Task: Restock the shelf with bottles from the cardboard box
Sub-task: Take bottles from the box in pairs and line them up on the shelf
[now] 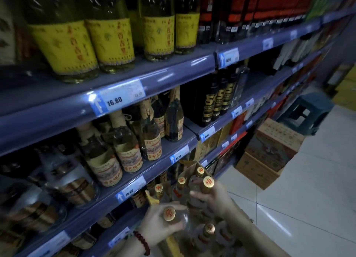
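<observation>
An open cardboard box (152, 198) sits low in front of the blue shelf (134, 204). It holds several clear bottles with gold caps marked in red (181, 180). My left hand (159, 224), with a red bead bracelet at the wrist, is closed around the neck of one gold-capped bottle (169, 214). My right hand (213, 197) grips a second gold-capped bottle (208, 182) by its neck, just above the box. Another capped bottle (209, 228) stands below my hands.
Shelves above hold yellow-labelled bottles (113, 41), paper-wrapped bottles (127, 147) and black bottles (210, 104). Price tags (115, 100) line the shelf edges. Stacked cartons (269, 152) and a green plastic stool (306, 112) stand on the tiled floor to the right.
</observation>
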